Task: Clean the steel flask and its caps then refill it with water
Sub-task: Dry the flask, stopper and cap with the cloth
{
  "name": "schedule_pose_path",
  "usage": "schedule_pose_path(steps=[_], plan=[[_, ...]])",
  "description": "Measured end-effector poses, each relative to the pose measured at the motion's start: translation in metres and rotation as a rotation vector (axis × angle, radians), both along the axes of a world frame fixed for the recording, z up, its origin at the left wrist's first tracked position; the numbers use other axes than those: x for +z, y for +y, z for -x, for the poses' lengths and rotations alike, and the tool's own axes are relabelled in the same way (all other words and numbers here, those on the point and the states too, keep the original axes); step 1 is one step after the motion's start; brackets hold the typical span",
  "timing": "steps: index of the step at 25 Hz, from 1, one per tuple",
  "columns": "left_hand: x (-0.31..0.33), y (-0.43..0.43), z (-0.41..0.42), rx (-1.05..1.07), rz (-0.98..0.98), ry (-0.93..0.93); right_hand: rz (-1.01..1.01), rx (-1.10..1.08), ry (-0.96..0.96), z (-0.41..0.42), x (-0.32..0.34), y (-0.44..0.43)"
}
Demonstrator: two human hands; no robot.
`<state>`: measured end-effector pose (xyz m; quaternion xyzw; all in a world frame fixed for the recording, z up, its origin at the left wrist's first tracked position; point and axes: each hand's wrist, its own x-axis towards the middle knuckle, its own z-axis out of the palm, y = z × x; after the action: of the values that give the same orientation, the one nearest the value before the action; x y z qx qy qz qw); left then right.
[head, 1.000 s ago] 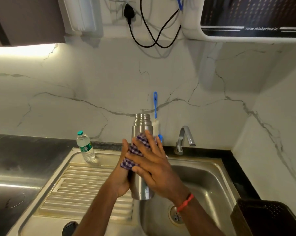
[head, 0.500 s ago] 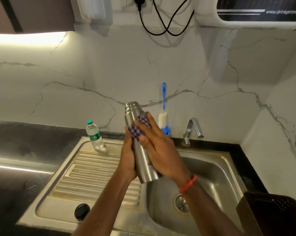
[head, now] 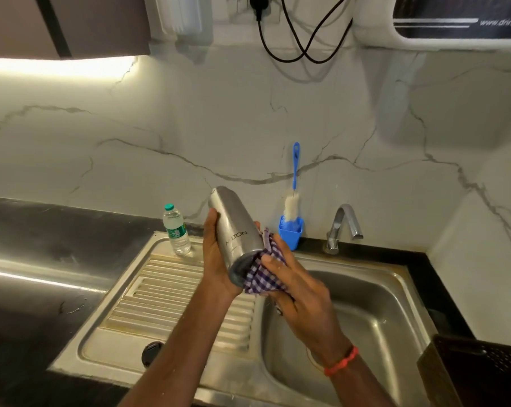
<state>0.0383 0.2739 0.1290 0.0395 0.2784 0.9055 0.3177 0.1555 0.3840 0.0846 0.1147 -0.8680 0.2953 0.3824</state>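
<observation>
Head view: flask [head: 236, 230], centre of frame, tilted with its far end toward upper left, held above the sink [head: 365, 304]. Left hand [head: 216, 259] curls round the flask body; right hand [head: 301, 292] grips a checked cloth [head: 263, 274] against the flask's near end. Bottle [head: 176, 230] stands left of the flask on the drainboard; brush [head: 292, 201] and tap [head: 342, 227] stand right of centre, behind the sink
</observation>
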Motion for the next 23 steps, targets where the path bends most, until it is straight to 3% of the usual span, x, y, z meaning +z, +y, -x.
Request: schedule_pose_path(steps=[4, 6, 8, 10, 11, 15, 17, 19, 21, 23], plan=[[-0.006, -0.008, -0.004, -0.026, 0.069, 0.088, -0.513, -0.019, 0.196, -0.008, 0.027, 0.0], [-0.01, -0.011, -0.006, -0.07, 0.066, 0.1, -0.537, 0.024, 0.161, -0.005, 0.036, -0.003], [-0.009, -0.012, -0.005, -0.05, 0.002, 0.102, -0.196, 0.029, 0.107, -0.004, 0.029, -0.014], [-0.004, -0.013, -0.001, -0.003, -0.02, 0.128, 0.419, 0.021, -0.01, -0.01, 0.024, -0.029], [-0.001, -0.014, -0.001, 0.005, -0.024, 0.153, 0.623, 0.021, -0.081, -0.013, 0.024, -0.034], [-0.012, -0.023, 0.006, -0.021, -0.088, 0.162, 1.003, 0.121, -0.259, -0.012, 0.014, -0.016], [-0.019, -0.027, 0.005, -0.094, -0.127, 0.173, 1.252, 0.168, -0.198, -0.007, 0.015, -0.002], [-0.023, -0.032, 0.002, -0.144, -0.046, 0.244, 1.484, 0.261, -0.03, -0.002, 0.024, 0.016], [-0.029, -0.036, 0.003, -0.159, 0.11, 0.365, 1.526, 0.362, 0.103, 0.005, 0.046, 0.035], [-0.034, -0.036, 0.0, -0.235, 0.226, 0.499, 1.448, 0.415, 0.1, 0.016, 0.076, 0.043]])
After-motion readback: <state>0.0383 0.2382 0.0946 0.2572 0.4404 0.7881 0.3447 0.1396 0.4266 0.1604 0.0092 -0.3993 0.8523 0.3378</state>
